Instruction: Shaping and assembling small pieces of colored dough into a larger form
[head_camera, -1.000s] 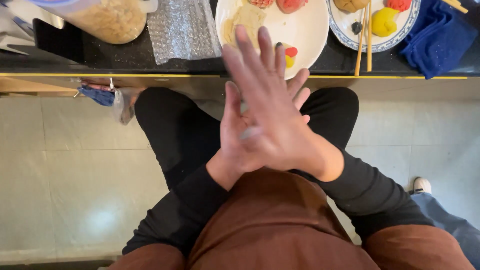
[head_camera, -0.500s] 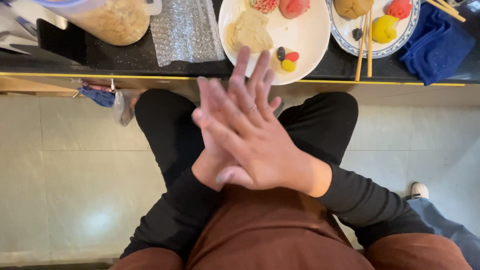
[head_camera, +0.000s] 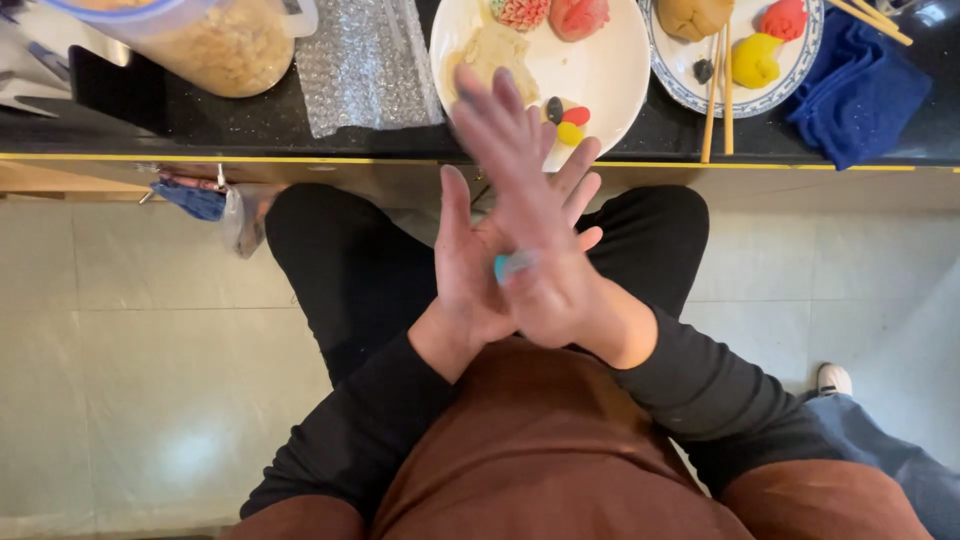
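Observation:
My left hand (head_camera: 462, 268) lies palm up over my lap, fingers spread toward the counter. My right hand (head_camera: 528, 215) presses flat on top of it, crossed at an angle and blurred by motion. A small teal-blue lump of dough (head_camera: 506, 266) shows between the two palms, pinched between them. Both hands hover just in front of the black counter's yellow edge (head_camera: 300, 158), below a white plate (head_camera: 610, 70) that carries a beige dough piece, a pink and a red shape, and small black, red and yellow balls.
A blue-rimmed plate (head_camera: 672, 55) holds brown, yellow and red dough with chopsticks (head_camera: 716, 90) across it. A blue cloth (head_camera: 860, 90), bubble wrap (head_camera: 365, 65) and a clear plastic jar (head_camera: 215, 45) sit on the counter. Another person's shoe (head_camera: 832, 378) stands at right.
My right hand slid back along the left palm, then forward again toward the counter. The teal-blue lump now shows between the palms.

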